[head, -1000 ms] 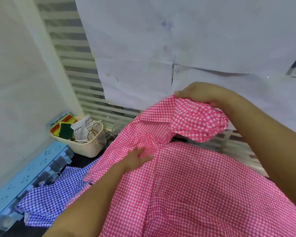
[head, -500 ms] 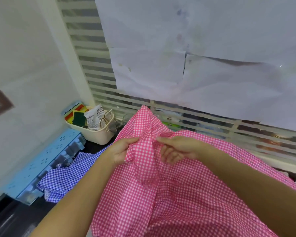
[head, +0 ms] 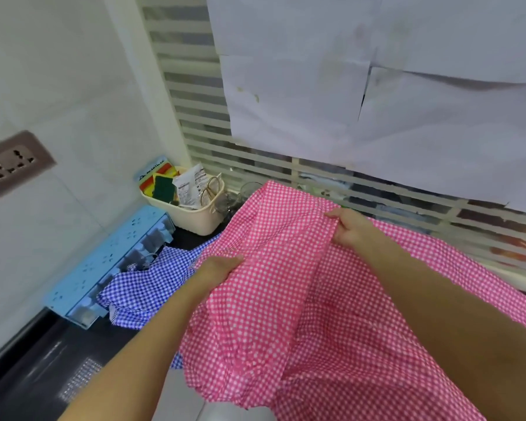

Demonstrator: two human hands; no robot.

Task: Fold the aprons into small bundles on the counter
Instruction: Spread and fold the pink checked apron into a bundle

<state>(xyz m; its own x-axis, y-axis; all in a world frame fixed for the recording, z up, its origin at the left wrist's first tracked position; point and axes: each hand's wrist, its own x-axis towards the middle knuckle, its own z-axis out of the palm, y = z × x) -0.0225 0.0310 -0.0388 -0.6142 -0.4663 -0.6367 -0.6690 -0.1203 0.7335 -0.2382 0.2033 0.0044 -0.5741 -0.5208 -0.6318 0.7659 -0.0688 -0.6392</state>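
Nearest the camera, the pink apron covers most of the dark counter, checked cloth lying in loose waves, its near edge rumpled and hanging a little past the counter's front. Both forearms reach out over it. Left hand grips the left edge of a turned-over panel, fingers curled onto the cloth. Right hand, farther out, pinches the opposite edge of the same panel between thumb and fingers; the panel spans between the two hands, fairly flat. Judgement: thin cotton, light, very soft, no stiffness of its own, so it will sag and slide wherever it is not held. Best taken at hems and corners, both sides at once, then pressed flat after each fold; any ties or frills are likely to bunch. Fold appears early, bundle not yet small. Left of the pink cloth, partly under it, a blue apron lies crumpled on the counter, not folded. Just beyond that, a pale blue rack sits along the wall. Farther back, a cream basket holds a green sponge and packets; a clear glass stands beside it, close to the pink cloth's far corner. Wall socket at left. At the back, a slatted window with paper sheets across it.
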